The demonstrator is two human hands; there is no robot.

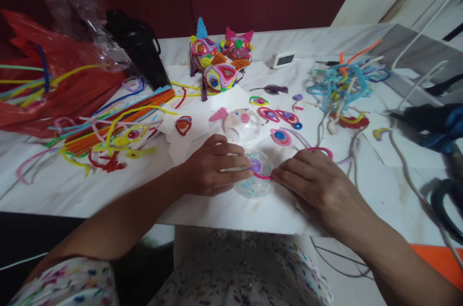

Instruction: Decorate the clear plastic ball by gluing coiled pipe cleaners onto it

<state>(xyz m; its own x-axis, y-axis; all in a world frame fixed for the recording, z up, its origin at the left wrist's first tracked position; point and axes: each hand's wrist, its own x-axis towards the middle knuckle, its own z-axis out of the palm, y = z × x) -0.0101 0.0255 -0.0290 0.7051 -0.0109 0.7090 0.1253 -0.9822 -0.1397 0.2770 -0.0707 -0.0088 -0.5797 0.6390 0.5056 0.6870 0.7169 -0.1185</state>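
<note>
My left hand (220, 166) is closed at the left side of a clear plastic ball half (253, 189) with bluish specks, its fingertips at a purple coiled piece (256, 166). A pink pipe cleaner (263, 177) runs across the ball below the coil. Its right part is pinched in my right hand (307, 173), and a curved pink end (321, 152) sticks out above that hand. Just beyond lies another clear ball half (240, 125) with a pink dot and a pink ear-shaped piece (218, 114). My fingers hide part of the nearer ball's edges.
Coiled eye pieces (280, 137) lie right of centre, a red one (183, 125) at left. Several finished colourful heads (220, 77) stand behind. Pipe cleaners (119, 123) and a black bottle (139, 48) are left. A blue tangle (340, 84), cable (408, 176) and small clock (284, 59) are right.
</note>
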